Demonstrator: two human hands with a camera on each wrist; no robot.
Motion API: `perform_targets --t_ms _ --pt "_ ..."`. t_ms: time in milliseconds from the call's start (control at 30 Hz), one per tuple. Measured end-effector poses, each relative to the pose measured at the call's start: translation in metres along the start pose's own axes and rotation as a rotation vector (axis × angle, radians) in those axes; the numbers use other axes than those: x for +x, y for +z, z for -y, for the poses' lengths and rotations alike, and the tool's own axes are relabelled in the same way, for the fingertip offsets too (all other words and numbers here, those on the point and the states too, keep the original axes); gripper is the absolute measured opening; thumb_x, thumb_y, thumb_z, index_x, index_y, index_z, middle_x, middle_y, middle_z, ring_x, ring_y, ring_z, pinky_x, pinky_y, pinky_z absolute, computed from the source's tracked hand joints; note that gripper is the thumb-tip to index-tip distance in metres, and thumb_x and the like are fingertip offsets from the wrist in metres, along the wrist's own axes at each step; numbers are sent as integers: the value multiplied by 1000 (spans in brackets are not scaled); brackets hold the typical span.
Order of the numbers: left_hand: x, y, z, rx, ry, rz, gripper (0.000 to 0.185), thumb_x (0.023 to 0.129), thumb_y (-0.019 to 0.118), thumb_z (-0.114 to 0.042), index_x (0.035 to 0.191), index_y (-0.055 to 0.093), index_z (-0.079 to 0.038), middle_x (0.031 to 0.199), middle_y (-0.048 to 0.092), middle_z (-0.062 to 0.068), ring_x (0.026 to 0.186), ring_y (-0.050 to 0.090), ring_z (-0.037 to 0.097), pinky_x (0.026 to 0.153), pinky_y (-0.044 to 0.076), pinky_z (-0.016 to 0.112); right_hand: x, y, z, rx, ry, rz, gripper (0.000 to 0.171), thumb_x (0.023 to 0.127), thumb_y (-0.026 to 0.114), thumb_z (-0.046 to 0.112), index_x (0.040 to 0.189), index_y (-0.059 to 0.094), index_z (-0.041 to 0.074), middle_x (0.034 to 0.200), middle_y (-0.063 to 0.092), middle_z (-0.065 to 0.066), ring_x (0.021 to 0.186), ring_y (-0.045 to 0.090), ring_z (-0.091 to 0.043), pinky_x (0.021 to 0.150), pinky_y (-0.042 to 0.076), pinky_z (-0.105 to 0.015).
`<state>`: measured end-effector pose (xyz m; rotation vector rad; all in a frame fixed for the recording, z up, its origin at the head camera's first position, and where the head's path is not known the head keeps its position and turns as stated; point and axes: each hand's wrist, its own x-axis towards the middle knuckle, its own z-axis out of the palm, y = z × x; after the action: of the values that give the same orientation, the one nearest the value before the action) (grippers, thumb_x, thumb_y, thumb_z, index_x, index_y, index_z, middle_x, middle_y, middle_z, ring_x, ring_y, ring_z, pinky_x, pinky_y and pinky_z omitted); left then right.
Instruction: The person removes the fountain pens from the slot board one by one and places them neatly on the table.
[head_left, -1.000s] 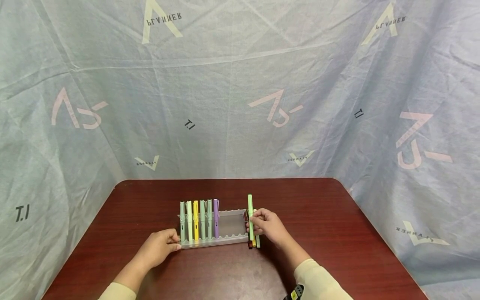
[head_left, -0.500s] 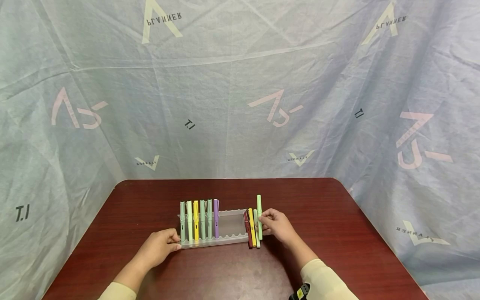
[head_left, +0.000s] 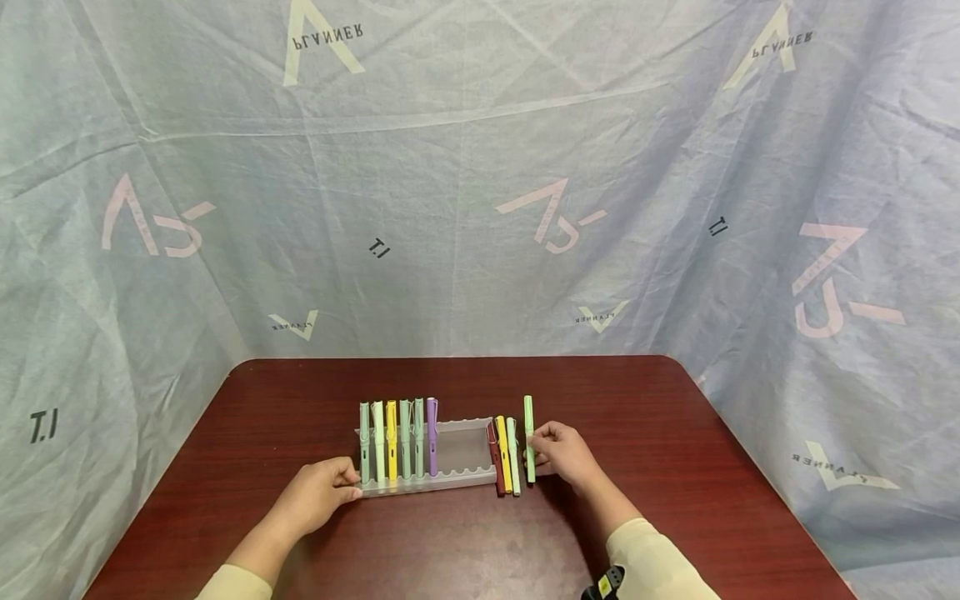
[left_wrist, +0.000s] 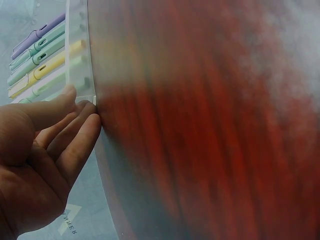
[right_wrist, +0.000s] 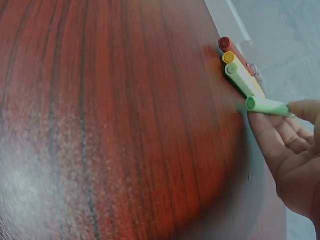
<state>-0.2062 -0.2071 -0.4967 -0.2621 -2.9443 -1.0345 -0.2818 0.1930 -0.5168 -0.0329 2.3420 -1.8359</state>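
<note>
A clear pen tray point(head_left: 467, 480) with notched sides lies on the table, holding several pens in its left part: green ones, a yellow pen point(head_left: 392, 442) and a purple pen point(head_left: 432, 437). My left hand point(head_left: 318, 493) grips the tray's near left corner between thumb and fingers. On the right, my right hand point(head_left: 568, 457) pinches a light green pen point(head_left: 528, 415). In the right wrist view, the end of this green pen point(right_wrist: 262, 106) points toward the camera, thumb on one side and fingers on the other.
Beside the tray's right end lie a dark red pen point(head_left: 495, 458), a yellow pen point(head_left: 505, 458) and a pale green pen point(head_left: 513, 462), side by side. The reddish-brown table point(head_left: 450, 550) ends at a grey printed cloth point(head_left: 450, 292) behind.
My right hand has moved right with the light green pen, from the tray's right end to past the loose pens, uncovering them. The left hand has stayed at the tray corner.
</note>
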Motion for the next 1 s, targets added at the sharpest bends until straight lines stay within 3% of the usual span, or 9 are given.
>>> perform_targets --t_ms 133,300,433,1000 --pt "1 0 0 7 -20 -1 20 82 77 -12 77 59 -19 81 71 -9 72 59 4 65 44 26 -1 1 0 -49 42 -13 21 94 64 16 98 60 -4 82 60 -12 68 61 -20 61 58 -40" --pt "1 1 0 4 -31 -3 20 82 77 -11 77 59 -19 80 71 -9 72 59 5 65 44 27 -3 2 0 -202 52 -44 20 92 66 18 89 61 -1 71 58 -11 64 58 -20 54 52 -35" --pt "1 2 0 -3 -41 -2 20 82 77 -11 77 59 -19 79 70 -10 71 58 5 65 43 27 -2 4 0 -253 75 -46 20 92 65 20 88 61 0 70 58 -9 62 59 -21 53 54 -36" --pt "0 1 -1 -7 -47 3 20 82 77 -11 77 59 -19 82 72 -9 72 59 4 65 43 27 2 6 -4 -224 137 26 24 92 68 20 90 57 -1 76 54 -12 56 63 -21 54 57 -38"
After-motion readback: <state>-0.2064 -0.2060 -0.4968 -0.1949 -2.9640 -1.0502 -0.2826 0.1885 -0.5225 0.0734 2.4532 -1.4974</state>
